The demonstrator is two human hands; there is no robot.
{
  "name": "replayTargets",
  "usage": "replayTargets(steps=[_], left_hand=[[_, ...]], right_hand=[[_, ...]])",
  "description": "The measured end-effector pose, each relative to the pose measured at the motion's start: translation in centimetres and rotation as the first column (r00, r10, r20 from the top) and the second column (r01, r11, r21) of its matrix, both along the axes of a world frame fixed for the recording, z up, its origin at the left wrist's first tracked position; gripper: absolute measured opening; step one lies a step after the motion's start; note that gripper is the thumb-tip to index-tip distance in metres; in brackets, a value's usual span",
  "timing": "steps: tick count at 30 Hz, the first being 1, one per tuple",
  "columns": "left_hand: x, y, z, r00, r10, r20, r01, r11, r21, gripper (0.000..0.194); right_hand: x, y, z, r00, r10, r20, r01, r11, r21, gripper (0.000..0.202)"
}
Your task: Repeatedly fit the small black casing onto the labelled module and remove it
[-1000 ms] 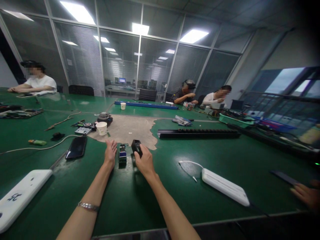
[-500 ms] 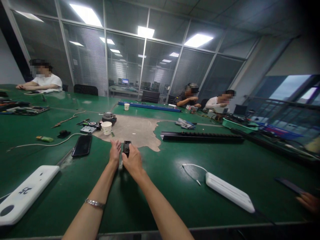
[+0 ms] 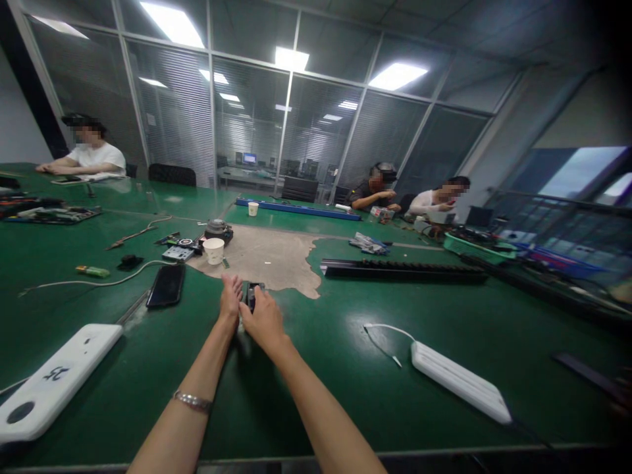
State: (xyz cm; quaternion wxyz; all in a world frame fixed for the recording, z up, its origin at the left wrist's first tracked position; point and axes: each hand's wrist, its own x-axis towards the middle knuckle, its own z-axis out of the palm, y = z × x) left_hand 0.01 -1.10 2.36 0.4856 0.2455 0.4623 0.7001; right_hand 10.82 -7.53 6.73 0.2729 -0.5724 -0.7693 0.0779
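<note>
My right hand (image 3: 264, 319) grips a small black boxy device (image 3: 252, 293) just above or on the green table, with the fingers over its right side and top. Its kind is not clear, and the hand covers much of it. Just left of the device, my left hand (image 3: 230, 299) is held on edge with its fingers stretched out. It holds nothing that I can see, and I cannot tell whether it touches the device or the right thumb. A metal bracelet (image 3: 192, 401) circles the left wrist.
A phone (image 3: 166, 286), a paper cup (image 3: 214, 251) and loose electronic parts lie to the left. White power strips (image 3: 59, 378) flank my arms. A long black rail (image 3: 402, 271) lies to the right, beyond a bare patch (image 3: 276, 253) of tabletop. Several people sit around the table.
The view has shifted slightly. The right hand now covers more of the black device, whose upper face shows less. The left hand stays beside it with fingers outstretched.
</note>
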Motion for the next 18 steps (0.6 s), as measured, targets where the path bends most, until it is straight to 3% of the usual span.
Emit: replayTargets(steps=[5, 10, 14, 18], left_hand=[[0.0, 0.0, -0.1, 1.0, -0.003, 0.001, 0.003, 1.0, -0.005, 0.079], [0.3, -0.3, 0.1, 1.0, -0.017, 0.004, 0.017, 1.0, -0.001, 0.08], [0.4, -0.6, 0.1, 1.0, -0.012, -0.004, 0.012, 1.0, 0.014, 0.08], [0.5, -0.6, 0.1, 1.0, -0.007, -0.018, 0.008, 1.0, 0.022, 0.08]], right_hand=[[-0.5, 0.2, 0.1, 0.999, -0.04, 0.015, 0.041, 0.997, -0.067, 0.037], [0.4, 0.8, 1.5, 0.995, 0.002, -0.099, 0.002, 0.999, 0.039, 0.026], [3.2, 1.6, 2.8, 0.98, 0.028, -0.195, 0.004, 0.987, 0.16, 0.022], [7.3, 2.2, 1.6, 0.958, -0.089, -0.271, 0.153, 0.962, 0.228, 0.038]])
